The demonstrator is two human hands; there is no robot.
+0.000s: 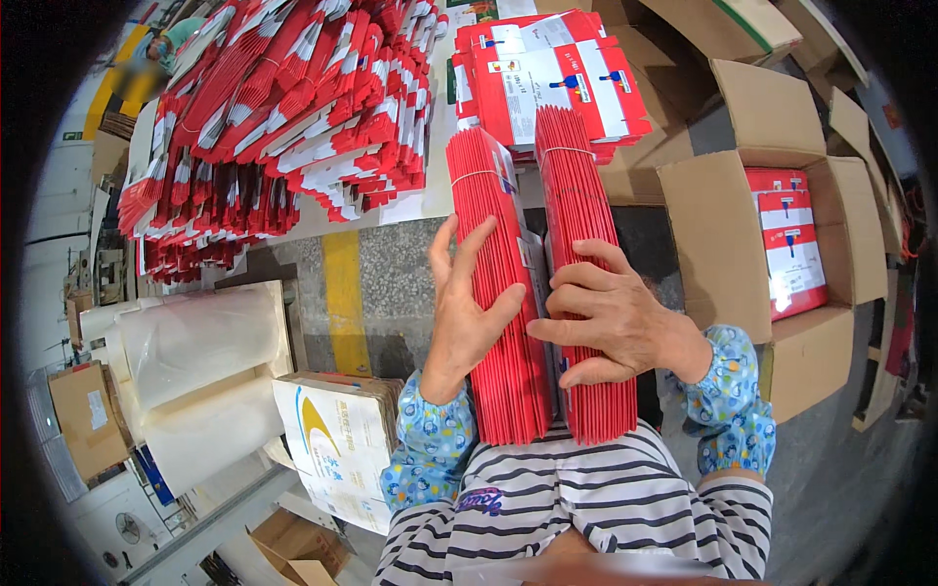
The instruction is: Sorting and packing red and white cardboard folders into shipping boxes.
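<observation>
Two long bundles of flattened red cardboard cartons stand on edge side by side in front of me, their near ends at my striped clothing. Around the far part of each, a thin band is visible. My left hand is open against the outer side of the left bundle, fingers spread and thumb over its top edges. My right hand lies across the right bundle, fingers apart, with fingertips reaching the narrow gap between the bundles. Beyond them lies a stack of flat red and white cartons.
A large heap of banded red and white cartons covers the table at far left. An open brown box on the right holds red cartons. Plastic-wrapped rolls or sheets and a white printed carton stack stand left.
</observation>
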